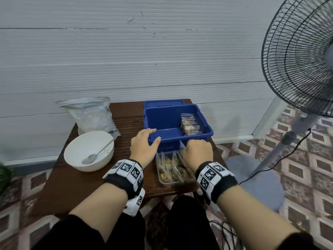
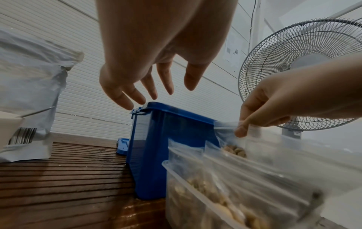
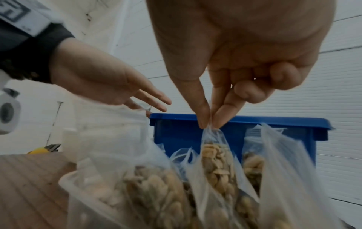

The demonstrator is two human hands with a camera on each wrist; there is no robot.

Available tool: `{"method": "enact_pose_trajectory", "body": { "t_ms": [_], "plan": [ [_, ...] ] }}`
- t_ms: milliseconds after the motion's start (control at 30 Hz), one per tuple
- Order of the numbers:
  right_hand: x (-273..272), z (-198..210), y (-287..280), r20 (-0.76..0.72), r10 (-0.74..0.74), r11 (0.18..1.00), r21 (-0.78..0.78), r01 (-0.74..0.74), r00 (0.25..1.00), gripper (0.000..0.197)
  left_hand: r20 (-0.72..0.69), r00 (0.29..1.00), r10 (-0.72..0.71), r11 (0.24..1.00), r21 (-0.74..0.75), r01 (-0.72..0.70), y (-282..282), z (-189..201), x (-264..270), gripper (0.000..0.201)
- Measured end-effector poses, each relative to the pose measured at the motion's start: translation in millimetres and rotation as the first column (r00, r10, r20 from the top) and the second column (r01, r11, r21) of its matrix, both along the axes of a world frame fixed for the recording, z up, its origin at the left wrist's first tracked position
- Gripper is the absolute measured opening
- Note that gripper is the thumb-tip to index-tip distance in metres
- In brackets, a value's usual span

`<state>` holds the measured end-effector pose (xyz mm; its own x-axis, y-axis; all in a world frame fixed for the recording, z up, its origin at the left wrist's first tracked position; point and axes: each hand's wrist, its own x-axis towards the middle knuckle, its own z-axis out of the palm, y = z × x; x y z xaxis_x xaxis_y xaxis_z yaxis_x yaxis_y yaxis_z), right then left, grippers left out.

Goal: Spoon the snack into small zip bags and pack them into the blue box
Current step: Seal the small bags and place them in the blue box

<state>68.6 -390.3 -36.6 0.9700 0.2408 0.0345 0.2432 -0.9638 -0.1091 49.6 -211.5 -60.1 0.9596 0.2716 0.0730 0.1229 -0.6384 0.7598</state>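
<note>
Your right hand [image 3: 231, 65] pinches a filled zip bag [image 3: 215, 156]; your left hand [image 1: 143, 144], fingers spread, reaches the blue box [image 1: 205, 123] rim

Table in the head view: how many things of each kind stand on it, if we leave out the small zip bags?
Blue box: 1
Blue lid: 1
White bowl: 1
Spoon: 1
Grey pouch: 1
Clear tray: 1
Total: 6

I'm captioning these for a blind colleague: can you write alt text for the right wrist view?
The right hand pinches the top of a zip bag of nuts, lifting it from a clear tub of filled bags in front of the blue box. The left hand reaches, fingers straight, toward the box's corner.
</note>
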Motion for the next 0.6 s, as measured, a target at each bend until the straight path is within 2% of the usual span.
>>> {"method": "enact_pose_trajectory", "body": {
  "t_ms": [167,267,400,500,600],
  "plan": [
    [-2.9,5.9,-4.8,0.092,-0.054,0.986,0.160,0.039,0.994,0.023,0.095,0.995,-0.024,1.000,-0.002,0.025,-4.3,1.8,-7.7,0.033],
    [-4.2,12.3,-7.8,0.125,-0.061,0.951,0.308,0.020,0.990,0.017,0.141,0.985,-0.101,0.994,-0.023,0.105,-10.4,6.6,-9.9,0.031],
    [-4.6,12.0,-7.6,0.106,-0.038,0.852,0.522,-0.024,0.994,0.007,0.161,0.970,-0.182,0.980,-0.051,0.193,-19.1,13.6,-11.0,0.027],
    [-6.8,10.3,-6.9,0.095,0.007,0.777,0.626,-0.065,0.995,0.009,0.139,0.975,-0.171,0.982,-0.053,0.179,-25.0,20.3,-13.9,0.020],
    [-10.5,10.3,-6.9,0.065,0.021,0.731,0.679,-0.060,0.998,0.007,0.140,0.981,-0.134,0.988,-0.061,0.143,-27.9,24.1,-18.6,0.021]
  ]
}}
